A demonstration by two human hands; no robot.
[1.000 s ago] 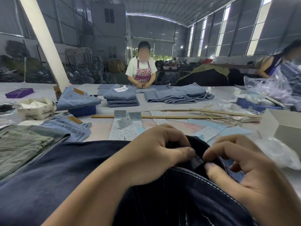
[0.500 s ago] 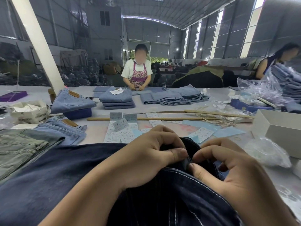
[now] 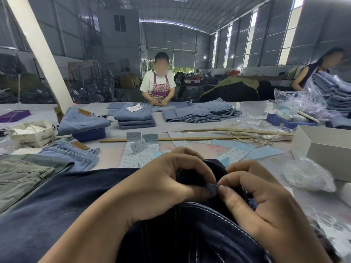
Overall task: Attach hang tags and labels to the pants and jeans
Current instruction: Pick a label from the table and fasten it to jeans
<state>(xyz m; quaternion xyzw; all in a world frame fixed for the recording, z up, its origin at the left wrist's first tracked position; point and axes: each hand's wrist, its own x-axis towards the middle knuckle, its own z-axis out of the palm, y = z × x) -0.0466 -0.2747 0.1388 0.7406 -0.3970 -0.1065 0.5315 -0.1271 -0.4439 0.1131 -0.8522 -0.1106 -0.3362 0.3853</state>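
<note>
Pinching a small grey label (image 3: pixel 212 188) between them, the left hand (image 3: pixel 167 185) and right hand (image 3: pixel 266 202) curl over dark jeans (image 3: pixel 62 202) at 6 o'clock on the bench (image 3: pixel 209 124). The label seems to sit at the waistband. Label sheets (image 3: pixel 136 156) lie at 12 o'clock, just beyond the hands.

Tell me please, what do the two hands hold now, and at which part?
Both hands grip the dark jeans at a bunched fold. The left hand and right hand also pinch a small grey label between their thumbs.
</note>
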